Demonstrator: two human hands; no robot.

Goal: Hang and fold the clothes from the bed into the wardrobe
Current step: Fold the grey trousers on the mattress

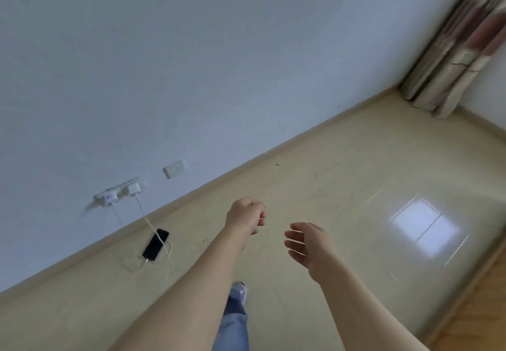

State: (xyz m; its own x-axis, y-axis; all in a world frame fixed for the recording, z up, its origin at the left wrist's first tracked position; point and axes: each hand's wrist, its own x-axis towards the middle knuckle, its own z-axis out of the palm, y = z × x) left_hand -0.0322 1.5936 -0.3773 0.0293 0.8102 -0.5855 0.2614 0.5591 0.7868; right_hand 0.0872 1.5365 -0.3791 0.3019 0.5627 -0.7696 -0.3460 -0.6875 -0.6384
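Low in the middle of the frame, above the glossy beige tiled floor (342,159), the left hand (246,215) is curled closed and empty, the right hand (308,244) beside it loosely spread and empty, while a slim black phone (155,244) lies at lower left.

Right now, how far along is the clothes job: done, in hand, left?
Done: cannot tell, since no bed, wardrobe or clothes are in view. In hand: nothing. The left hand is curled and empty, the right hand is open, and both are over the floor near a plugged-in phone. Left: cannot be judged from this frame.
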